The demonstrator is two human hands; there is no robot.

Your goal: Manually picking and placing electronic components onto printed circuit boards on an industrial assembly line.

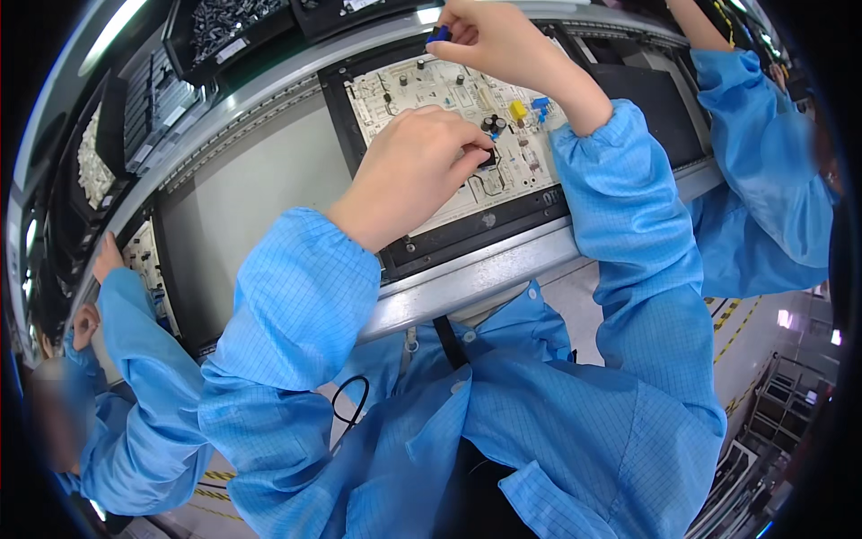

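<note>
A pale circuit board [525, 171] lies in a black frame [467, 232] on the conveyor line in front of me. My left hand [415, 166] is over the board's near left part, thumb and forefinger pinched at a small black component [488, 159]; whether that part is seated in the board is hidden. Raised above the far edge, my right hand [498, 43] pinches a small dark-blue component [438, 34]. Round black capacitors [494, 124], a yellow block component [517, 110] and a light-blue component [540, 103] stand on the board between my hands.
Beyond the conveyor's metal rail [476, 286] are black bins, one with many small dark parts [224, 27], another with whitish parts [92, 157]. A grey plate [247, 171] lies left of the frame. Co-workers in blue sleeves [148, 359] sit on both sides.
</note>
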